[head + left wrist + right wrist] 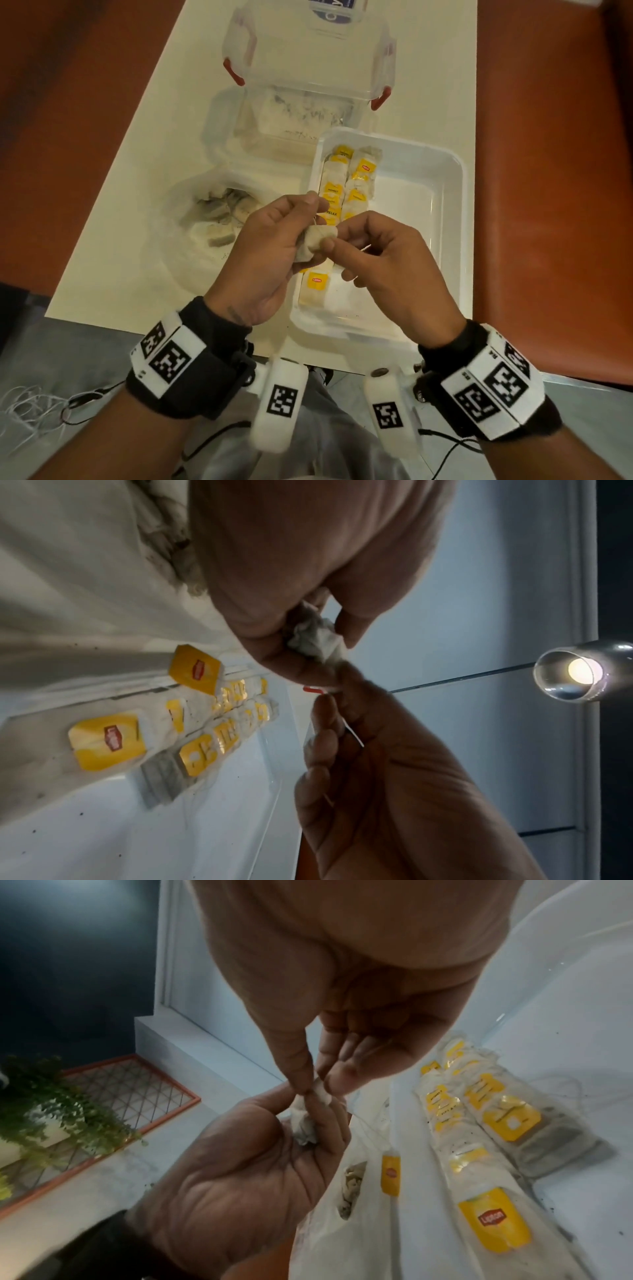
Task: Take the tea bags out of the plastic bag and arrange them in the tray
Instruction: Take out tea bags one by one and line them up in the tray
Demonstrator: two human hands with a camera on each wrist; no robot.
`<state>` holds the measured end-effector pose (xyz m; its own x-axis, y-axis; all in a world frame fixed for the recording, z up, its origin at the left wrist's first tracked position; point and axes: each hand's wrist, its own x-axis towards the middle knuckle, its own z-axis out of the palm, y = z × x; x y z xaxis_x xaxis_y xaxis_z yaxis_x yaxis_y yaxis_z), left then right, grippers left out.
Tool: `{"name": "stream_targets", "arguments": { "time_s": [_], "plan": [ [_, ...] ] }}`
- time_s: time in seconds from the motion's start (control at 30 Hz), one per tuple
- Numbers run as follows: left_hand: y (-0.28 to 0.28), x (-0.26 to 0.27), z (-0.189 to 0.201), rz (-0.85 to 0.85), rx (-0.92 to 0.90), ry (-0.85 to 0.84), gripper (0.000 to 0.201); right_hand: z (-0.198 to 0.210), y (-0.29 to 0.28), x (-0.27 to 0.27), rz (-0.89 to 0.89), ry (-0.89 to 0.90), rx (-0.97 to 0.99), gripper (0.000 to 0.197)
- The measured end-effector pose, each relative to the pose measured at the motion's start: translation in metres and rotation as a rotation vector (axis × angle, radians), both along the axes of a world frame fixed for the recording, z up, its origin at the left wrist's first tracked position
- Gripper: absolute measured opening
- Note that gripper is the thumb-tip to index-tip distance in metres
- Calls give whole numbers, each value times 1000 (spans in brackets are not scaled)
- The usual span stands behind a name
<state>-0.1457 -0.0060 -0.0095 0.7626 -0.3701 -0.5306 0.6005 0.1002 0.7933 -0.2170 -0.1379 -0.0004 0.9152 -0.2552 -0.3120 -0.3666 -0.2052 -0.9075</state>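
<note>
Both hands hold one crumpled tea bag (313, 245) above the left side of the white tray (445, 212). My left hand (274, 240) grips the tea bag (315, 639) from below with curled fingers. My right hand (373, 250) pinches its upper end (320, 1092) and a thin string between thumb and forefinger. Two rows of tea bags with yellow tags (346, 192) lie along the tray's left wall, seen too in the wrist views (205, 723) (479, 1123). The clear plastic bag (191, 226) with several tea bags inside lies left of the tray.
A clear lidded box with red latches (308, 61) stands open behind the tray and holds a white bag. The cream table (113, 274) sits between red-brown seats. The tray's right half (411, 240) is bare. Cables hang below the table edge.
</note>
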Motion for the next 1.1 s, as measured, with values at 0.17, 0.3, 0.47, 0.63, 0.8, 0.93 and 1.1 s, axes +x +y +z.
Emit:
{"name": "stream_targets", "arguments": {
  "time_s": [0.17, 0.3, 0.47, 0.63, 0.8, 0.93, 1.1],
  "plan": [
    [4, 2, 0, 22, -39, 60, 22, 7, -11, 1, -11, -4, 164, 10],
    [9, 3, -1, -8, -62, 94, 18, 11, -22, 3, -51, 10, 323, 20],
    [9, -1, -1, -145, 8, 45, 21, 14, -32, 3, -106, 22, 429, 23],
    [11, -2, 1, -226, 79, -160, 22, 16, -38, 4, -72, 14, 371, 11],
    [8, -4, 7, -336, 117, -271, 23, 19, -39, 4, 49, 14, 276, 1],
    [5, 6, 11, -308, 79, -241, 13, 19, -43, 11, 43, 20, 280, 10],
    [5, 19, 27, -334, 39, -269, 13, 8, -36, 21, 139, 114, 401, 42]
  ]
}}
